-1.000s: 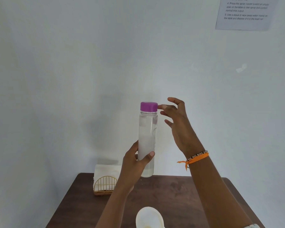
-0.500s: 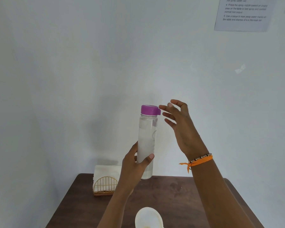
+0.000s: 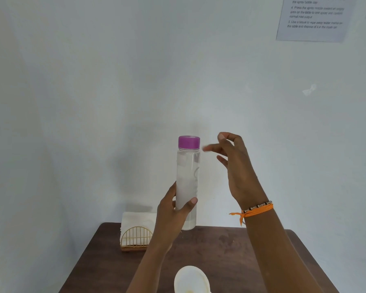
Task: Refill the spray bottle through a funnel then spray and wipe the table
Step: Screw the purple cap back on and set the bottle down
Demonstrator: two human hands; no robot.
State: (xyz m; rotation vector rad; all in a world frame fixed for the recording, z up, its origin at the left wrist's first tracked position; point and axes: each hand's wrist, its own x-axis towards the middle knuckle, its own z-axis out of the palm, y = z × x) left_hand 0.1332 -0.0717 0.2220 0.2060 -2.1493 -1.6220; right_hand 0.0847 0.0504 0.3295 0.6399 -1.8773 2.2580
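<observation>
**Above the table: cap still on the water bottle**

Above the far edge of the brown table (image 3: pixel 230 250), held upright in the air: a clear bottle (image 3: pixel 187 176) of water with a purple cap (image 3: pixel 189 142), seemingly the supply for the refill. Gripped low on its body by the left hand (image 3: pixel 173 212), thumb across the front. Just beside the cap, not touching: the right hand (image 3: pixel 235 163), fingers loosely spread and holding nothing, fingertips blurred.

Likely step: unscrewing the cap. Best done by pinching the cap all round with the right fingers, bracing the bottle firmly with the left, keeping it upright to avoid a spill.

At the near edge, a white funnel (image 3: pixel 191 280), only partly in view. At the back left, a napkin holder (image 3: pixel 135 237). No spray bottle in view.
</observation>
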